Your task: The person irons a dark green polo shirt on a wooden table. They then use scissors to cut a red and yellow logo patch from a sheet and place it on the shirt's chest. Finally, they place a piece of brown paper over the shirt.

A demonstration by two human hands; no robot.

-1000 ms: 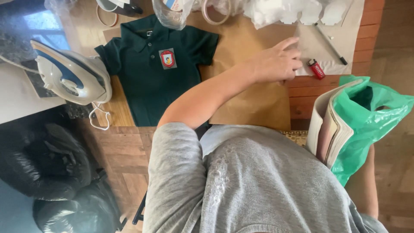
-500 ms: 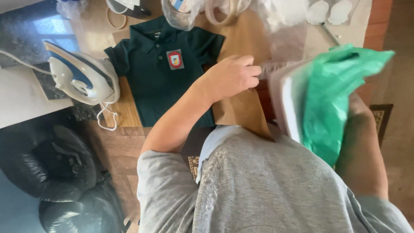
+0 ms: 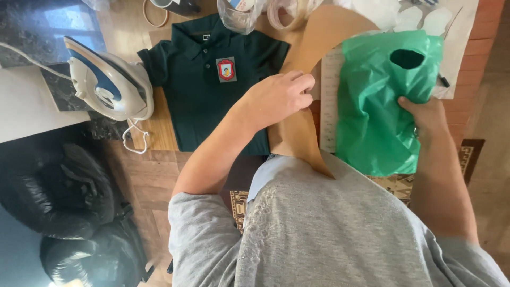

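swung the green bag [image 3: 380, 106] in beside the brown paper [image 3: 297, 135], right hand [image 3: 427, 114] gripping its edge, left hand [image 3: 279, 95] fingers pinching the paper, shirt [image 3: 207, 90] just left.

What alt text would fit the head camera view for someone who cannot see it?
Seen from above, a person's left hand grips a sheet of brown paper while the right hand holds a green plastic bag. A dark green polo shirt lies flat on the table beside an iron.
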